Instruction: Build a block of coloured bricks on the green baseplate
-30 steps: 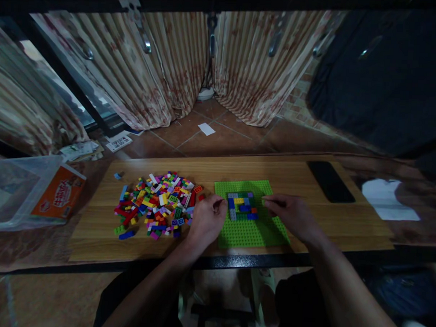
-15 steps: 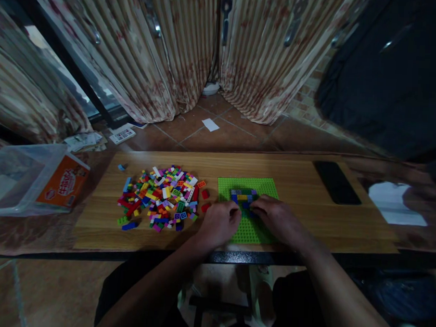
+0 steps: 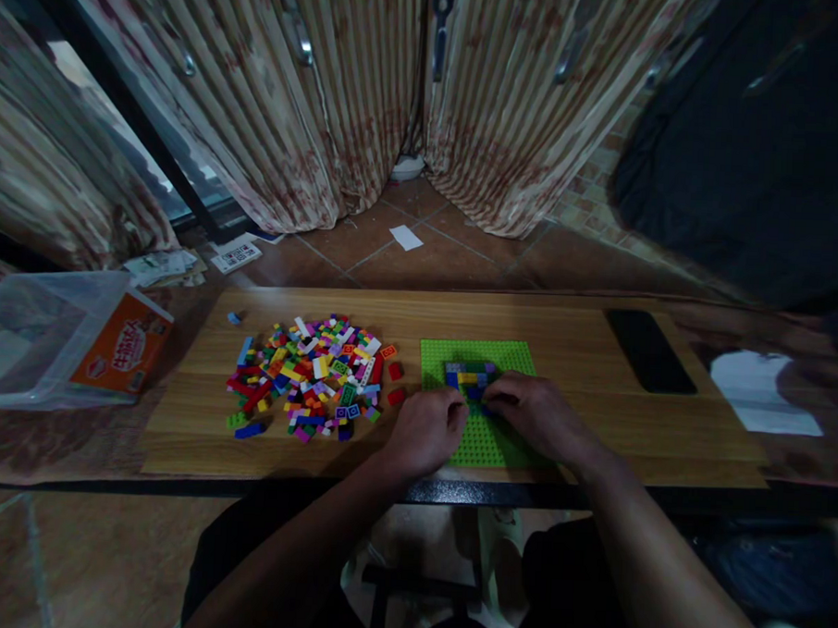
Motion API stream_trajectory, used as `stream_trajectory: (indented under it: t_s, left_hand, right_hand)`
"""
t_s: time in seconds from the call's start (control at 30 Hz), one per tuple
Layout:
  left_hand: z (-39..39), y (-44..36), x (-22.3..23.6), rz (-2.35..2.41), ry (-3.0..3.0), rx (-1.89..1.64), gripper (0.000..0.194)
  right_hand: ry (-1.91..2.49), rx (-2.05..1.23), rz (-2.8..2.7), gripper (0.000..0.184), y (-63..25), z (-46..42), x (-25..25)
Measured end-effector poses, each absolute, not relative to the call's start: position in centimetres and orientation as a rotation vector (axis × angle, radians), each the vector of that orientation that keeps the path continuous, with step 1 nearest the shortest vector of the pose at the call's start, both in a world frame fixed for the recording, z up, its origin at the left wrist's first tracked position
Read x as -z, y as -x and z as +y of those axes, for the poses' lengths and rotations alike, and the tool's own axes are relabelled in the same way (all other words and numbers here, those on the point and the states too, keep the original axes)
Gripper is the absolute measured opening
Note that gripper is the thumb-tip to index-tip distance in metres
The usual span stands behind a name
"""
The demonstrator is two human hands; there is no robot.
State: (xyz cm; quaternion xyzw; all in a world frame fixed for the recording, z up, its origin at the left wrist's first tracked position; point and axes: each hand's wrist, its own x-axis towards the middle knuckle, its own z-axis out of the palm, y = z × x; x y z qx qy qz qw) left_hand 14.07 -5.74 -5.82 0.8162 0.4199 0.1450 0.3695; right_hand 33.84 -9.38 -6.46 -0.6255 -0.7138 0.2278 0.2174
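Note:
A bright green studded baseplate (image 3: pixel 482 451) lies in front of me on the wooden board. On it a low structure of toy bricks (image 3: pixel 467 378) in blue, grey, green, purple and yellow is built up. My left hand (image 3: pixel 429 432) rests over the plate's left edge, fingers curled, its fingertips partly hidden. From the right, my right hand (image 3: pixel 534 410) reaches in and pinches at a dark blue brick by the near side of the structure. The right fingers cover most of that brick, and I cannot tell whether it sits on the studs.
Left of the plate spreads a pile of mixed toy bricks (image 3: pixel 312 369), with red bricks (image 3: pixel 395 396) near the plate. A clear plastic bin (image 3: pixel 50 335) with an orange label stands far left. A black phone-like slab (image 3: pixel 650 352) and white paper (image 3: pixel 766 392) lie right.
The view has shifted very slightly. Both hands keep nearly the same places at the baseplate, and the structure looks the same.

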Motion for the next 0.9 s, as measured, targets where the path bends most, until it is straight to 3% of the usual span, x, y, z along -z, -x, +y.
stream_trajectory:
  t_s: [0.43, 0.67, 0.9]
  left_hand:
    - [-5.5, -13.9, 5.6, 1.143, -2.1, -0.329, 0.02]
    - [-5.6, -13.8, 5.6, 1.172, -2.131, -0.332, 0.021]
    - [-5.5, -13.7, 5.2, 1.179, -2.136, -0.332, 0.02]
  right_hand:
    - [1.768, -0.695, -1.89, 0.016, -33.6, -9.2, 6.4]
    - [1.932, -0.776, -1.655, 0.005, -34.0, -8.8, 6.9]
    - [1.956, -0.891, -1.497, 0.012, -34.7, -8.6, 7.3]
